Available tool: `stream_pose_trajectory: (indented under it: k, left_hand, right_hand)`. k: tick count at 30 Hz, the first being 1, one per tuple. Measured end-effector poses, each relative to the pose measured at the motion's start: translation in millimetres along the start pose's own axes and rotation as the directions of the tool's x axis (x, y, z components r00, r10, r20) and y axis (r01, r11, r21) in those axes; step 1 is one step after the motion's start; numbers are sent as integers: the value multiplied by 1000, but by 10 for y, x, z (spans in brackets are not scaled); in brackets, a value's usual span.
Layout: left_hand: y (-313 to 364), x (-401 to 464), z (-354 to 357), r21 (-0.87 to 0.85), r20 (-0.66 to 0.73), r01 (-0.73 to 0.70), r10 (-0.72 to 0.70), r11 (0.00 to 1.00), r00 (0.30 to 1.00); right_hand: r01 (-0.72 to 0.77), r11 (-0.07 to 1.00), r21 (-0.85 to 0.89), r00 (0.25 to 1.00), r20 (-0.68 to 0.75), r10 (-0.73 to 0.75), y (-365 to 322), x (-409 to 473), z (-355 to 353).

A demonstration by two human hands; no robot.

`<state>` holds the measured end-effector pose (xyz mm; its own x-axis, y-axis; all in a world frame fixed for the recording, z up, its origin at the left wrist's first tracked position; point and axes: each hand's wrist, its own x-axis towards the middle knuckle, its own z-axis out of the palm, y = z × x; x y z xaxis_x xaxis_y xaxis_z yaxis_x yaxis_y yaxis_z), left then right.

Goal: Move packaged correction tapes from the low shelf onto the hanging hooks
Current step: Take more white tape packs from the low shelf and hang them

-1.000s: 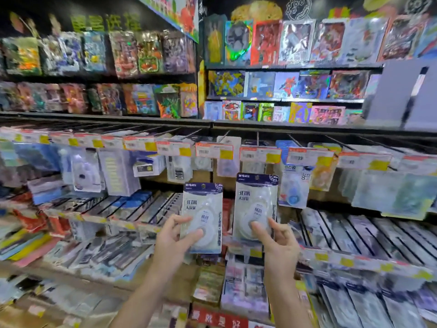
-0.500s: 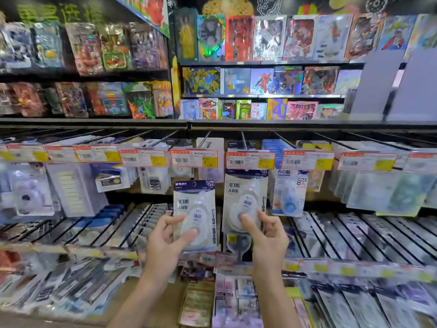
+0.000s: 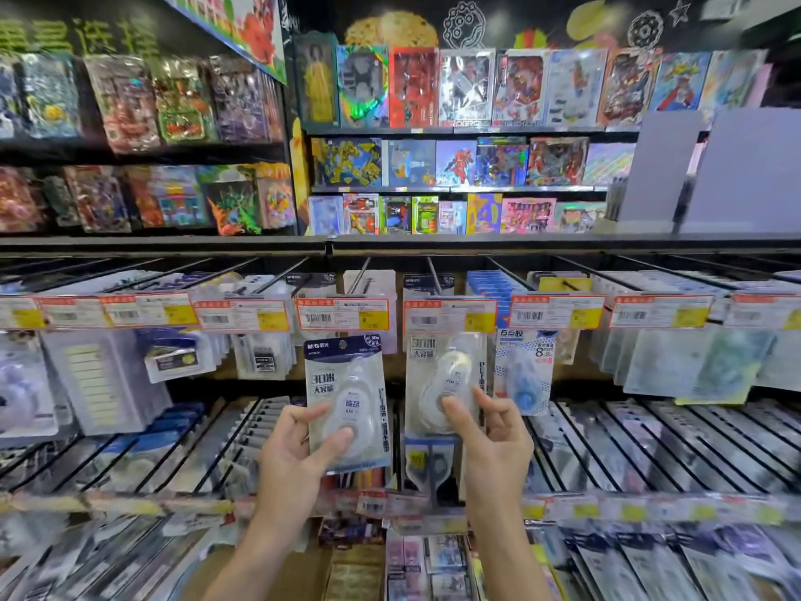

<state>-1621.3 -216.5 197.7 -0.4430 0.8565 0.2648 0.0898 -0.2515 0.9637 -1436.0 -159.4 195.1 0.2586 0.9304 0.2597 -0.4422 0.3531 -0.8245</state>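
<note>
Both correction tape packs are raised in front of the upper row of hooks, close under the strip of price tags [image 3: 342, 314]. The left pack [image 3: 346, 401] stands upright with its top edge just below a tag, clear of the hook [image 3: 359, 275] above. The right pack [image 3: 446, 379] has its top hidden behind the next tag, so I cannot tell whether it is on a hook. The left hand [image 3: 294, 453] has a closed grip on its pack, thumb across the front. The right hand [image 3: 490, 435] pinches its pack low down, thumb on the blister.
</note>
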Motion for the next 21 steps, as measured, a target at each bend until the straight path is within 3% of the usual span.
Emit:
stream_pose_trajectory:
  k: [6,21]
  left_hand:
    - [-24,-17,33,23,8,-16,15,1000,1000]
    - [-65,-131,46,31,80,-1,-1,1000,997]
  right_hand:
    - [72,997,-37,997,7,-72,-35,7,32]
    - [88,990,-112,996,13,-87,42,-57,-19]
